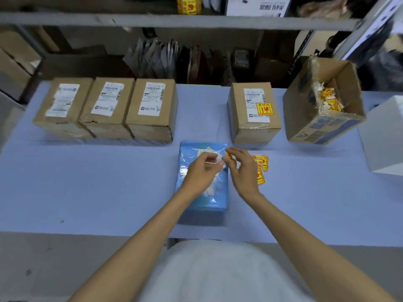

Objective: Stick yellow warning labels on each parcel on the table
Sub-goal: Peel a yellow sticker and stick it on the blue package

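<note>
The thumb and forefinger of the right hand (242, 171) pinch a small yellow label (230, 159), the other fingers loosely curled above it, while the left hand (202, 173) pinches a white backing slip (214, 160) between thumb and fingertips; the two pieces meet between the hands, and motion blur hides whether they are joined. Both hands hover over the upper right part of a blue parcel (205, 204) wrapped in glossy film, which lies near the front of the table (87, 182) and carries a pale label whose print is too blurred to read. Just right of it, partly behind the right hand, lies a small heap of loose yellow labels (261, 165) with red characters and a red symbol, not legible. Further back, on the right, a cardboard parcel (254, 129) bears a white shipping label with a barcode and a stuck yellow sticker (264, 109) at that label's lower right corner, showing red characters and a broken-glass mark. At the back left, a row of three cardboard parcels (109, 125) stands side by side, touching, each with a white barcode label. At the far right an open carton (327, 127) with blue print holds yellow and white scraps, beside a white box (383, 138). On the shelf (152, 21) above stands a yellow label roll (189, 5)
</note>
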`<action>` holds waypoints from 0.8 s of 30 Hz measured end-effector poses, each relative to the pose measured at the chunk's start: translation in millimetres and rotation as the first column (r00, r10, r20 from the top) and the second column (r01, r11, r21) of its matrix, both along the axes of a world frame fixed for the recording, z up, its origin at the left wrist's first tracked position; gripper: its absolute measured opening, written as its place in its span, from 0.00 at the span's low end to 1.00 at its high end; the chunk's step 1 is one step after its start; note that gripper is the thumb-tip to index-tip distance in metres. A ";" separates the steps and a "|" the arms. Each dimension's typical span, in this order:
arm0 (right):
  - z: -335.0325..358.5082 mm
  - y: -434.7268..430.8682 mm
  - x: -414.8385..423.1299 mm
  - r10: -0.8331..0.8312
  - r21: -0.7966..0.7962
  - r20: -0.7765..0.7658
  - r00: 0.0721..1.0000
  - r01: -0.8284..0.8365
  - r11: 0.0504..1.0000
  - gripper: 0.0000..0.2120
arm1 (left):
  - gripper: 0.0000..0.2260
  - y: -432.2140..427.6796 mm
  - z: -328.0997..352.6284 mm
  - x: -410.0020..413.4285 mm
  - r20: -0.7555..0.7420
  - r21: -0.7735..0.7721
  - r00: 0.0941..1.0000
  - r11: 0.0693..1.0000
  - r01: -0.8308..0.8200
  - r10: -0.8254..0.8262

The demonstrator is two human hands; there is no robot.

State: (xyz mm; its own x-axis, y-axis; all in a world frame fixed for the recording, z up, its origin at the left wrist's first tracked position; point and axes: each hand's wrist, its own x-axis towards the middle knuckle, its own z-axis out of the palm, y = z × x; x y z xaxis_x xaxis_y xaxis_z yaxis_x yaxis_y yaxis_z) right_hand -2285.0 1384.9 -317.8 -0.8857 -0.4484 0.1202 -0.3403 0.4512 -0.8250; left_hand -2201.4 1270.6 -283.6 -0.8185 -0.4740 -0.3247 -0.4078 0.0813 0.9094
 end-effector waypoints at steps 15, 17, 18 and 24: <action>27.7 -39.9 8.1 0.092 0.028 0.305 0.948 -0.105 0.994 0.10 | 0.09 -62.5 -22.0 0.5 0.010 -0.024 0.999 0.998 0.049 -0.049; 26.3 -40.7 -1.8 0.102 0.028 0.423 0.900 -0.126 0.992 0.04 | 0.10 -66.7 -18.9 -1.1 -0.018 0.019 1.000 1.000 -0.018 0.018; 24.7 -41.5 -5.2 0.084 0.016 0.480 0.873 -0.104 0.994 0.03 | 0.09 -68.4 -16.9 -2.1 -0.039 0.028 0.998 0.999 -0.042 0.043; 23.8 -42.9 -11.6 0.009 -0.041 0.565 0.825 0.017 0.999 0.07 | 0.06 -71.8 -15.0 -14.2 -0.078 0.045 0.997 0.999 -0.023 0.026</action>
